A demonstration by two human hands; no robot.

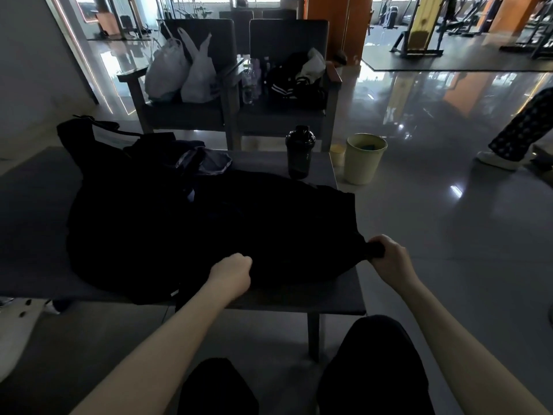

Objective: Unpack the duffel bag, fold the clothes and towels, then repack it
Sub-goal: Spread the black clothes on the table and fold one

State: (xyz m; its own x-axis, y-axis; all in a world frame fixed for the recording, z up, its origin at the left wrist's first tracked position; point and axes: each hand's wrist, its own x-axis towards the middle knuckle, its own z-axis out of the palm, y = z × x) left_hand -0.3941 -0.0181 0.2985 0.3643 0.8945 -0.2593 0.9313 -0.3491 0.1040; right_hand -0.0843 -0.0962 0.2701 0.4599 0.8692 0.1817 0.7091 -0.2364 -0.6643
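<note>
I sit at a low grey worktop in a dim gym, my knees in black trousers just under its near edge. My left hand is closed in a fist on the near hem of a black garment. My right hand has its fingers curled tight round a bunched corner of the same cloth, just past the worktop's right edge. The garment lies spread across the middle and right of the worktop.

The black duffel bag sits on the left half, touching the garment, with a strap showing at its far end. In this light I cannot tell exactly where bag ends and cloth begins. A grey patterned cloth pokes up from the dark heap near the far side.

A black shaker bottle stands upright at the far right corner of the worktop. On the floor just beside that corner stands a pale green bin.

Beyond are two dark armchairs side by side. The left chair holds white plastic bags; the right chair holds dark striped clothing. The floor is glossy and mirrors the windows. An orange pillar and exercise machines stand farther back, and another person's patterned trouser leg shows at the right edge.
</note>
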